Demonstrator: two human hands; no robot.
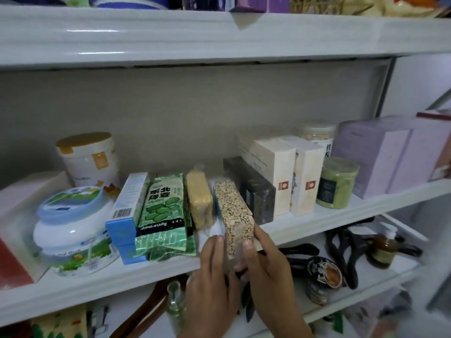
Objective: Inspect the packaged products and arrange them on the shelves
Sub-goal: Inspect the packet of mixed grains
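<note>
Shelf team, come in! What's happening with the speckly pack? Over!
Right hand grips speckled grain pack at near end; left hand flat against its side. Pack partly in gap between yellow brick and dark brick. Nothing blocking.

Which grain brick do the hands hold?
The speckled brick, between the yellow brick and black brick; right hand grips its near end, left hand touches it.

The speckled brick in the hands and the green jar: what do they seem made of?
The speckled brick: mixed grains vacuum-sealed in clear glossy plastic film, it seems; the seeds show through and the edges are blocky. The green jar: clear plastic, possibly glass; pale green contents show through wall and lid, and it has a dark label.
</note>
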